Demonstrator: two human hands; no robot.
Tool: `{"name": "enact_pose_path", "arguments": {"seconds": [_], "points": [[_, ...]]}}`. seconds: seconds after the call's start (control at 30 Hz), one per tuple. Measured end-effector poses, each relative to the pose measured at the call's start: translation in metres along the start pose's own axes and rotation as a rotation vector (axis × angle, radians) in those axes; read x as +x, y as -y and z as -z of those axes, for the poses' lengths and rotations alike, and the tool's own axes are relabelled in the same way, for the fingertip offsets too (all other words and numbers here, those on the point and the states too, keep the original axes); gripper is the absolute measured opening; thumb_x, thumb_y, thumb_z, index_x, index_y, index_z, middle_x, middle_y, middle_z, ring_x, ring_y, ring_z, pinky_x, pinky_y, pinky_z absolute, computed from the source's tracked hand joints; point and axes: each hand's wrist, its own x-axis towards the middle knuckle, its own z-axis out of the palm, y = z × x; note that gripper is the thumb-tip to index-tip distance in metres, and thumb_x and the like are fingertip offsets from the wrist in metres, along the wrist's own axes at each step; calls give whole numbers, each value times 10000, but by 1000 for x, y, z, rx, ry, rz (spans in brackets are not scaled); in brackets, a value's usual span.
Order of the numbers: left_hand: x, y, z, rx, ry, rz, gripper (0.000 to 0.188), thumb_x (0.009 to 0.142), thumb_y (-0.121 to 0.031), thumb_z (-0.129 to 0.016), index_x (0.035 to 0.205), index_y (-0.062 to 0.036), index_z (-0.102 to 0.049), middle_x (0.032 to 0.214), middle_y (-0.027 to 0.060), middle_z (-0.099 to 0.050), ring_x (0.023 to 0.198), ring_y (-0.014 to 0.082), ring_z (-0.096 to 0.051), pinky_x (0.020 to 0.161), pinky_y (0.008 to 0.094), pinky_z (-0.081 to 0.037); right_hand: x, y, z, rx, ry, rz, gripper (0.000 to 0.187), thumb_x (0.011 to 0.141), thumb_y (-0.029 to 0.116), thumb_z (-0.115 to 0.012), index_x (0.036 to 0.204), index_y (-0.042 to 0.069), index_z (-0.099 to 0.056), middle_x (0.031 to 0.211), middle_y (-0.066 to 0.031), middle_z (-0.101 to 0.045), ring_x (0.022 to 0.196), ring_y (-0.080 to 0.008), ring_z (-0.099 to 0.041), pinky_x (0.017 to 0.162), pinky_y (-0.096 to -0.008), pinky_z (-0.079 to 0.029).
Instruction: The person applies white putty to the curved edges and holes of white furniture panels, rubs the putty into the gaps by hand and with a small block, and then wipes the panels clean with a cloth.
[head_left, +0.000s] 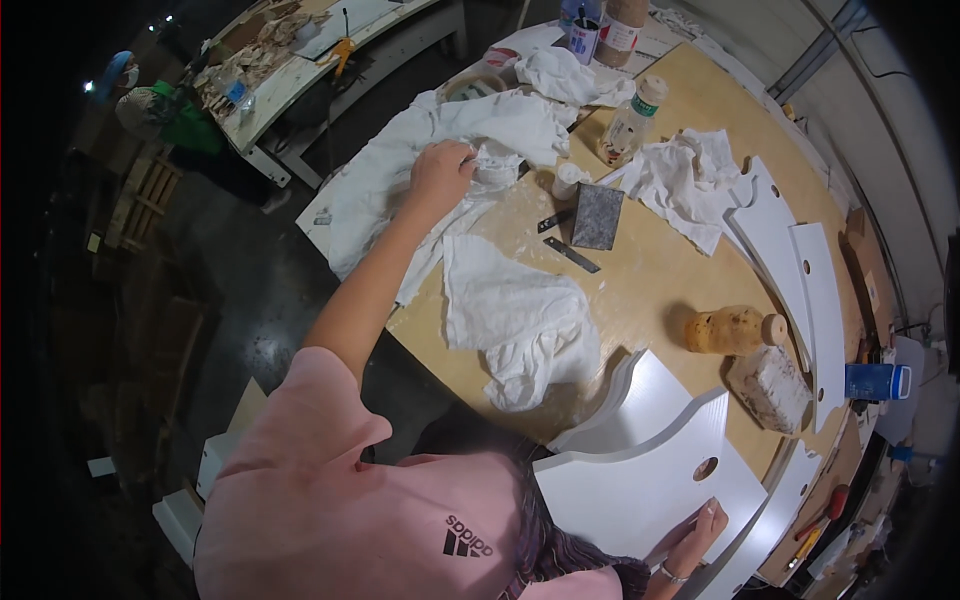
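My left hand [442, 172] reaches over the far left of the worktable, its fingers curled down onto a bunched white cloth [497, 168]. That cloth lies on a larger spread of white fabric [385, 185]. Low on the right, my right hand [697, 530] is closed above a white panel [630, 480] with a wavy edge and a round hole. What its fingers hold is too small to make out. A second white panel [640, 395] lies partly under the first. Between my hands a crumpled white rag [525, 310] rests on the wood.
A grey block [597, 217] lies beside a dark flat blade [572, 255] and a small white bottle [568, 181]. Farther back stands a clear bottle [632, 125]. To the right are a yellowish bottle [735, 331], a wrapped block [768, 388] and curved white panels [818, 300]. A person [185, 130] is at the far left.
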Motion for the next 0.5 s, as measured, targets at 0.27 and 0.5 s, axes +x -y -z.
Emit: {"name": "enact_pose_path", "arguments": {"seconds": [0.27, 0.5], "points": [[-1, 18, -20, 57, -49, -152, 96, 779, -145, -646, 850, -91, -612, 833, 96, -633, 856, 299, -597, 707, 415, -482, -6, -29, 16, 114, -125, 44, 277, 938, 196, -521, 1056, -55, -533, 940, -35, -480, 856, -112, -428, 799, -265, -355], [-47, -68, 23, -1064, 288, 306, 77, 913, -20, -484, 986, -27, -506, 773, 67, -606, 724, 149, -597, 694, 276, -473, -9, -50, 24, 104, -91, 161, 315, 932, 190, -528, 1086, -82, -556, 1032, -88, -513, 967, -166, -472, 900, -325, -355]]}}
